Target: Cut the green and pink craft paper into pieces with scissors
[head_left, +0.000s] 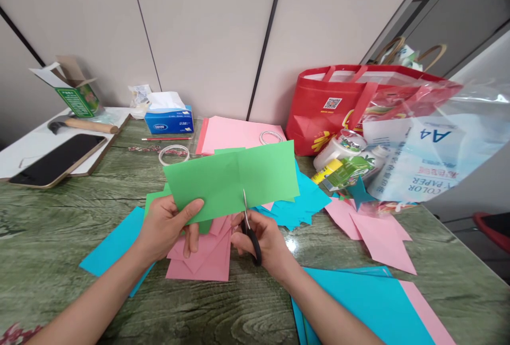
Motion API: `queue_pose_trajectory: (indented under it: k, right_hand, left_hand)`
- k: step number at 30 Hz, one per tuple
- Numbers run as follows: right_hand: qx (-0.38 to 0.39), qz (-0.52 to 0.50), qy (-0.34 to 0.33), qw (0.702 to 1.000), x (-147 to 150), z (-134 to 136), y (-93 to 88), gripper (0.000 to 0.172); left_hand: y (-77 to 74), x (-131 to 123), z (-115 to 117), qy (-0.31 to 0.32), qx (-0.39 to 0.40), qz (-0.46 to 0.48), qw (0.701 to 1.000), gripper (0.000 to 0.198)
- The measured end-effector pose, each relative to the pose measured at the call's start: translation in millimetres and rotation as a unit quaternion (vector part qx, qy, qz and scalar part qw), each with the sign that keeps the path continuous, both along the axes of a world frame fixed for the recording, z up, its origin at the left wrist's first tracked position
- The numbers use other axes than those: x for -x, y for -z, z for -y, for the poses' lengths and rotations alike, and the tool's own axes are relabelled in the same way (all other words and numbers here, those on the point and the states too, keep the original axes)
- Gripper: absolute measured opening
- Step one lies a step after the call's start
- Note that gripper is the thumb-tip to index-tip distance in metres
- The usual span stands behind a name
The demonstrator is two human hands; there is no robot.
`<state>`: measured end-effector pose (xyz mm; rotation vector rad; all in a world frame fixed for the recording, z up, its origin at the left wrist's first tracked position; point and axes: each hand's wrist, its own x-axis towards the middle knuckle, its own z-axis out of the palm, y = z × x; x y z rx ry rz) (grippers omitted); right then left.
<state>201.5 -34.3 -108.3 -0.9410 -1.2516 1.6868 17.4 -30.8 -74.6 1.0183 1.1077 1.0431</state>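
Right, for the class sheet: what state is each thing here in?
Green paper, creased, held in left hand
Scissors, in right hand, one blade across paper's edge
Smartphone, face up, screen dark
Green cardboard box, flaps open
Tissue box, open, tissue showing
Hammer, lying down
Red shopping bag, standing upright
Blue sheets, lying flat

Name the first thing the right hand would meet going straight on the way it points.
Most likely the green paper: the scissors in the right hand point at it and overlap its lower edge in this view. Exact depth is unclear.
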Motion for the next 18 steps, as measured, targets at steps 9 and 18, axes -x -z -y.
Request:
queue_pose_trajectory:
  k: [9,18]
  right_hand:
    - [-0.007,0.006,0.006,1.0,0.2,0.7,3.5,0.029]
    - [0.009,0.0,0.003,1.0,-0.6,-1.4,2.1,0.039]
  left_hand:
    - [-0.3,0.6,-0.1,0.001,0.001,0.001,1.0,0.026]
    - [3.0,2.6,-0.6,0.051,0.014,-0.016,0.998,0.026]
